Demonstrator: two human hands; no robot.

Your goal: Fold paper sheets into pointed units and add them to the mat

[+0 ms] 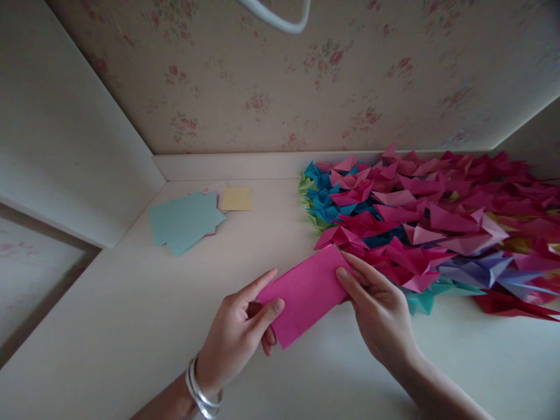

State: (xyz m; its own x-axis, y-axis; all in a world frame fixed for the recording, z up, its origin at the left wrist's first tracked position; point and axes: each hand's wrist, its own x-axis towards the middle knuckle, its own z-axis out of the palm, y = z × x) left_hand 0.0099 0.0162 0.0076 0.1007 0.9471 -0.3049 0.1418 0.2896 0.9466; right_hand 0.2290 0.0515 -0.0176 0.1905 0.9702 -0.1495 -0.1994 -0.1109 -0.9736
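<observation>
Floral wall [258, 99]: behind the white desk [262, 245]; a white loop [291, 28] is cut off above.
Pink paper [306, 297]: held well forward of the desk's back edge.
Left hand [238, 332]: pinches its left end, some fingers hidden.
Right hand [385, 315]: pinches its right end, fingers partly hidden.
Folded-paper pile [406, 221]: along that edge's right half, cut off, pieces hard to separate.
Blue-green sheets [188, 221]: near the back left corner, beside a yellow sheet [236, 199].

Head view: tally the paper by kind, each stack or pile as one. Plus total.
Pink paper, held by left hand and right hand: 1
Light blue stack: 1
Yellow paper: 1
Pile of folded paper, mixed colours: 1
Total: 4
Pinkish bits mostly hidden by the light blue stack: not counted, too unclear.
</observation>
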